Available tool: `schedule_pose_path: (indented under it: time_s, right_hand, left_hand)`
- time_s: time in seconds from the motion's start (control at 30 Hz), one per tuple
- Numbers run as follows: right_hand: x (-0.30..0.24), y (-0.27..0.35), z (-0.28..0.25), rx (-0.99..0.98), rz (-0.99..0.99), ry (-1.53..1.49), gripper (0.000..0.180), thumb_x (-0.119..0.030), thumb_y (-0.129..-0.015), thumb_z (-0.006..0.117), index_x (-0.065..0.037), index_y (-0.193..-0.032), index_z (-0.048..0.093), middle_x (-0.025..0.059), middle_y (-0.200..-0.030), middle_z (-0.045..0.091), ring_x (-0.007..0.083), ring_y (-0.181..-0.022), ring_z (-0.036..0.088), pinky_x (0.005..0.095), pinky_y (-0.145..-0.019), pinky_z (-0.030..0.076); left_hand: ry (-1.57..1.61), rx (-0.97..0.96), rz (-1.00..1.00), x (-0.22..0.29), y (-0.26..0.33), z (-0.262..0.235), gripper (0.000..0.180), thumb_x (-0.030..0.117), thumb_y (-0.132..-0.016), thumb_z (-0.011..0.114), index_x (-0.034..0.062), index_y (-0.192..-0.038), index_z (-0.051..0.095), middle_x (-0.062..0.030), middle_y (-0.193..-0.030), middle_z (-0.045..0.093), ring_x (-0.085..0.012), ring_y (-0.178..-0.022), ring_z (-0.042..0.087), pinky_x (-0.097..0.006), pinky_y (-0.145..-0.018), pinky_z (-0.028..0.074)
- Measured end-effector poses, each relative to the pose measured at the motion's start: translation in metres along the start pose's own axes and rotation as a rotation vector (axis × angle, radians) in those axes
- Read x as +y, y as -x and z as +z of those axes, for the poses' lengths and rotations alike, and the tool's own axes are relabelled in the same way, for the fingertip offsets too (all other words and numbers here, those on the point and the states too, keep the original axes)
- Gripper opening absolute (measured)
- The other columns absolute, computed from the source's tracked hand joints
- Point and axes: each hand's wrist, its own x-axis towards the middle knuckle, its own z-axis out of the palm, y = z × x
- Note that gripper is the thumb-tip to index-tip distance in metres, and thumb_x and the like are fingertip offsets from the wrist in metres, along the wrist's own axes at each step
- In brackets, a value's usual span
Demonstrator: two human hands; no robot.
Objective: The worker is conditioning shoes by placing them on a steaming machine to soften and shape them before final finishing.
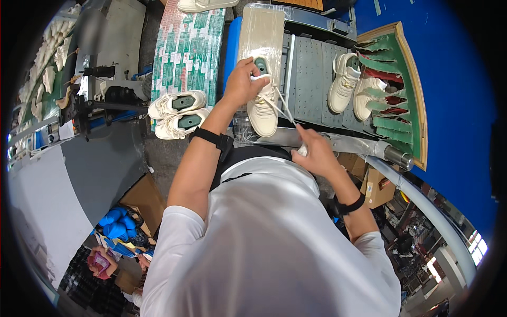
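Observation:
A cream sneaker (262, 117) lies toe toward me on a tan, plastic-wrapped board (262, 29). A dark green shoe last (260, 64) shows in its opening. My left hand (244, 83) is closed on the sneaker's collar and tongue, with the thumb across the tongue. White shoelaces (285, 108) run taut from the eyelets to my right hand (317, 151), which is closed on them right of the toe. Something small and white (302, 150) shows by its fingers; I cannot make out what it is.
On the left, two cream sneakers (178, 113) with green lasts lie on a green-and-white taped board (186, 58). Right of me, two more sneakers (343, 87) stand on a grey slatted conveyor (309, 79), beside a wood-framed curtain of green strips (393, 124). A metal roller (398, 157) juts out at the near right.

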Motion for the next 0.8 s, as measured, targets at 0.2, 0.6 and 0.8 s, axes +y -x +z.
schedule_pose_path:
  time_s: [0.2,0.6,0.8]
  right_hand:
    - [-0.001,-0.067,0.025,0.228,-0.118,-0.129,0.082,-0.022,-0.083,0.080,0.007,-0.154,0.051,0.0226,-0.115,0.068,0.0386,-0.107,0.068,0.0436,-0.097,0.053]
    - [-0.018,-0.079,0.019,0.285,-0.174,0.015,0.078,-0.024,-0.084,0.078,0.013,-0.148,0.054,0.0242,-0.110,0.069,0.0398,-0.106,0.067,0.0469,-0.097,0.052]
    - [-0.012,-0.071,0.006,0.151,-0.196,0.142,0.076,-0.026,-0.083,0.079,0.013,-0.145,0.057,0.0233,-0.105,0.068,0.0398,-0.102,0.066,0.0481,-0.095,0.050]
  left_hand:
    - [-0.027,-0.014,0.024,0.003,-0.007,0.005,0.038,0.028,-0.081,0.092,0.0007,-0.090,0.067,-0.0322,-0.148,0.058,-0.0465,-0.135,0.060,-0.045,-0.109,0.051]
    - [-0.003,-0.007,0.022,-0.002,-0.005,0.003,0.039,0.028,-0.080,0.093,0.0007,-0.089,0.066,-0.0304,-0.150,0.059,-0.0443,-0.135,0.061,-0.044,-0.108,0.052]
    - [0.011,0.025,0.016,-0.006,-0.006,0.006,0.040,0.029,-0.079,0.093,0.0009,-0.087,0.067,-0.0288,-0.149,0.060,-0.0437,-0.133,0.063,-0.045,-0.107,0.053]
